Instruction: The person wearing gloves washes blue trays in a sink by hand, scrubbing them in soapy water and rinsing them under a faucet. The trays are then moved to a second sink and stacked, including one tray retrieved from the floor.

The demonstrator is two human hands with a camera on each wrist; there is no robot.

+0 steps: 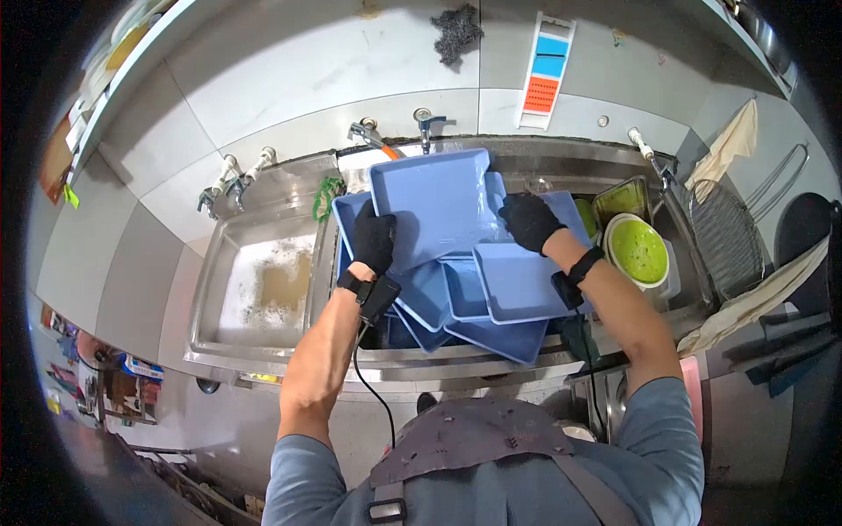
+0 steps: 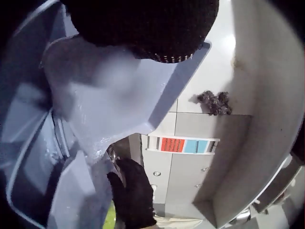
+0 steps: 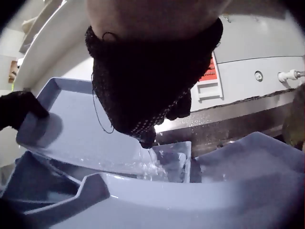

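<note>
Black gloves cover both hands. My left hand [image 1: 375, 241] grips the left edge of a shallow blue tray [image 1: 434, 206], which is tilted above other blue trays in the sink. Water [image 3: 153, 167] splashes at the tray's lower right corner in the right wrist view. Close to that right end is my right hand [image 1: 529, 222], fingers bent downward over the trays; its palm is hidden and I cannot tell whether it holds anything. Beneath both hands lie more blue trays [image 1: 529, 279], stacked loosely at various angles.
To the left, a steel basin [image 1: 203, 298] contains sudsy water. A white tub with a green inside [image 1: 638, 250] stands at the right of the sink. Taps [image 1: 425, 123] line the back wall, where a grater [image 1: 547, 74] and a dark scouring pad [image 1: 456, 35] hang. A wire strainer [image 1: 728, 232] hangs right.
</note>
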